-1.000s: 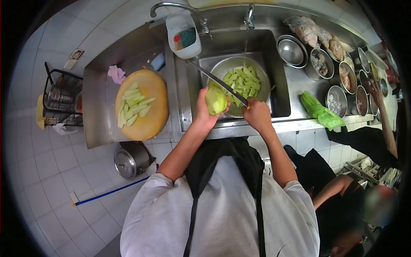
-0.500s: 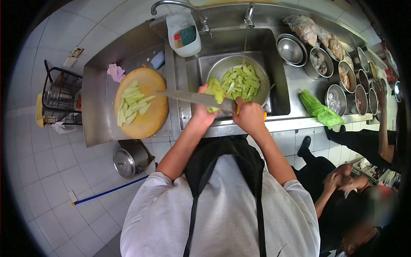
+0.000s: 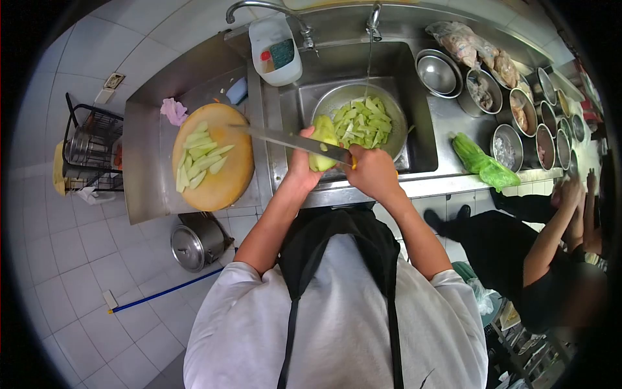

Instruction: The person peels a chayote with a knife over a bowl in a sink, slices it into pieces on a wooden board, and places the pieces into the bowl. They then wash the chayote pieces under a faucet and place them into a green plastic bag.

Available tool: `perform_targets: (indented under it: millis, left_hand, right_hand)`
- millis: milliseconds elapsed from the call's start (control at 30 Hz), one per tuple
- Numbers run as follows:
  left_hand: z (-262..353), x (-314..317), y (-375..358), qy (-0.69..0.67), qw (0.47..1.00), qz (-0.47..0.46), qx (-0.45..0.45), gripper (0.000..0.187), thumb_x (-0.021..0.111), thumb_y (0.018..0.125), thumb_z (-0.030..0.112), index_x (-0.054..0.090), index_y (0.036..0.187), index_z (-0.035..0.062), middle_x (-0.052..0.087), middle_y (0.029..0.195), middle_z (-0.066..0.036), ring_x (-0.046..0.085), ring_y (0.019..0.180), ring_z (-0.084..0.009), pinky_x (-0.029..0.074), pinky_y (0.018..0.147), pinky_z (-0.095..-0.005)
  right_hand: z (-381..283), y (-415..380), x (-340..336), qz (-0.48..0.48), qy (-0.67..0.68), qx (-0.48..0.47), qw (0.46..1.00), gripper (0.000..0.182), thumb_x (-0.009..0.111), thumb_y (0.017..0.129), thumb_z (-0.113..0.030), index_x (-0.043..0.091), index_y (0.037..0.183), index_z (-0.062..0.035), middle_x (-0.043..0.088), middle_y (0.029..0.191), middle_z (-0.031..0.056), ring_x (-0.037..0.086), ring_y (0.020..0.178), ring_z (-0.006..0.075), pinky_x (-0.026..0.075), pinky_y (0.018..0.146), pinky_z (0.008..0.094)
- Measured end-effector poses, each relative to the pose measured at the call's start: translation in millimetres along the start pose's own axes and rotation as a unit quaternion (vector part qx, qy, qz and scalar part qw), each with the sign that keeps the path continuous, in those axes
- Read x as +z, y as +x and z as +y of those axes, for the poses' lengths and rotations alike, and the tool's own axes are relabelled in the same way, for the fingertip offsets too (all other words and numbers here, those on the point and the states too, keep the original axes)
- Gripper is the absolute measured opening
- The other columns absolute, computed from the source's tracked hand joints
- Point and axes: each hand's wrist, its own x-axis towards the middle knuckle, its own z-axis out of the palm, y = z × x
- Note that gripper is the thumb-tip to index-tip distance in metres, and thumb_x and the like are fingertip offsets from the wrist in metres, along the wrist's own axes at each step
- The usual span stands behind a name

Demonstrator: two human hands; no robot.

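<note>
Over the front edge of the sink, my left hand [image 3: 302, 170] is closed around a chunky light green vegetable [image 3: 324, 138], whose exact kind I cannot make out. My right hand [image 3: 374, 170] grips the yellow handle of a long kitchen knife [image 3: 275, 135]. Its blade points left and lies across the vegetable, with the tip reaching the round cutting board [image 3: 232, 175]. Several pale green wedges [image 3: 200, 159] are on that board. Behind my hands, cut green pieces [image 3: 368, 123] fill much of a metal bowl [image 3: 324, 100] in the sink, under a thin stream of water.
A faucet [image 3: 374, 24] runs above the sink [image 3: 424, 139]. Metal bowls [image 3: 435, 74], bagged meat [image 3: 457, 40] and a green plastic bag [image 3: 478, 162] line the right counter. A lidded pot [image 3: 192, 243] stands on the floor at left. Other people in black [image 3: 495, 253] are at right.
The vegetable has turned more upright in my left hand, and the knife now slants down more steeply to the right. At right, a co-worker has moved toward the counter, arms stretched forward.
</note>
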Motion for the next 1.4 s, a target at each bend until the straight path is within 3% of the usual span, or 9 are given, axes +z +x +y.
perform_targets:
  millis: [167,267,433,667,867,1067,1133,1367,1400]
  left_hand:
    - [0.5,4.1,-11.5,0.005,1.0,0.027,-0.008,0.054,0.049,0.095,0.056,0.06,0.12,0.0093,0.069,0.105,-0.016,0.067,0.087,-0.0276,0.054,0.071,-0.0411]
    - [2.0,-11.6,-12.8,0.016,0.995,-0.092,-0.031,0.054,0.047,0.096,0.054,0.059,0.122,0.0072,0.069,0.102,-0.018,0.066,0.08,-0.0292,0.054,0.07,-0.0406]
    - [3.4,-2.9,-25.2,0.025,0.997,-0.065,-0.015,0.057,0.045,0.096,0.055,0.057,0.124,0.0065,0.069,0.098,-0.019,0.067,0.077,-0.0302,0.054,0.068,-0.0403]
    - [-4.6,-1.6,-11.9,0.033,0.999,-0.026,0.005,0.055,0.042,0.099,0.053,0.056,0.123,0.0062,0.069,0.099,-0.019,0.068,0.078,-0.0321,0.055,0.066,-0.0407]
    - [-1.4,-3.9,-14.8,0.04,0.996,-0.082,-0.009,0.056,0.041,0.099,0.053,0.057,0.124,0.0058,0.068,0.1,-0.019,0.068,0.078,-0.0317,0.056,0.067,-0.0406]
    - [6.7,-7.5,-18.2,0.038,0.995,-0.095,-0.022,0.058,0.042,0.098,0.054,0.057,0.125,0.0048,0.068,0.103,-0.02,0.067,0.08,-0.0297,0.055,0.07,-0.04]
    - [8.3,-10.2,-18.0,0.029,0.994,-0.099,-0.03,0.058,0.042,0.098,0.053,0.057,0.126,0.004,0.068,0.105,-0.022,0.067,0.086,-0.0332,0.056,0.076,-0.044]
    - [3.0,-13.8,-5.1,-0.098,0.985,-0.131,-0.055,0.059,0.049,0.099,0.05,0.054,0.131,0.001,0.064,0.113,-0.025,0.061,0.112,-0.0482,0.05,0.099,-0.0606]
    - [2.6,-14.4,-2.8,-0.093,0.987,-0.117,-0.061,0.057,0.052,0.098,0.05,0.055,0.13,0.0031,0.064,0.113,-0.022,0.062,0.11,-0.0454,0.051,0.097,-0.059]
  right_hand:
    - [7.8,1.6,8.8,0.007,-0.058,0.022,0.998,0.018,0.067,0.078,-0.021,0.071,0.085,-0.0042,0.068,0.07,0.022,0.068,0.066,0.0416,0.056,0.065,0.0507]
    - [52.0,7.9,34.2,0.0,-0.073,0.08,0.994,0.019,0.066,0.077,-0.021,0.071,0.084,-0.0034,0.069,0.074,0.023,0.069,0.07,0.0419,0.056,0.068,0.051]
    - [72.1,10.1,20.8,-0.055,-0.02,0.152,0.987,0.024,0.064,0.078,-0.022,0.07,0.086,-0.0006,0.068,0.08,0.026,0.068,0.079,0.0434,0.055,0.075,0.0502]
    - [15.3,1.9,6.6,-0.027,0.024,0.028,0.999,0.017,0.068,0.077,-0.02,0.068,0.082,-0.0033,0.068,0.073,0.0225,0.067,0.07,0.0426,0.055,0.068,0.0509]
    - [30.5,5.8,19.7,0.015,-0.06,0.051,0.997,0.015,0.068,0.076,-0.019,0.069,0.084,-0.0053,0.067,0.07,0.0206,0.068,0.066,0.0408,0.055,0.065,0.0503]
    - [88.7,19.4,42.1,-0.033,-0.067,0.135,0.988,0.023,0.065,0.077,-0.019,0.072,0.084,0.0013,0.07,0.08,0.0248,0.069,0.077,0.0433,0.055,0.074,0.0517]
    - [105.2,22.0,41.5,-0.062,-0.028,0.165,0.984,0.025,0.064,0.077,-0.02,0.073,0.084,0.0025,0.07,0.084,0.0267,0.068,0.08,0.0446,0.055,0.078,0.0515]
    - [71.5,14.5,14.6,-0.076,0.07,0.175,0.979,0.028,0.064,0.079,-0.022,0.073,0.092,0.0013,0.069,0.084,0.0282,0.068,0.082,0.0454,0.054,0.078,0.0506]
    - [59.3,8.7,10.0,-0.057,0.072,0.145,0.985,0.025,0.065,0.08,-0.022,0.071,0.09,0.0004,0.068,0.081,0.0273,0.068,0.079,0.0448,0.054,0.075,0.0506]
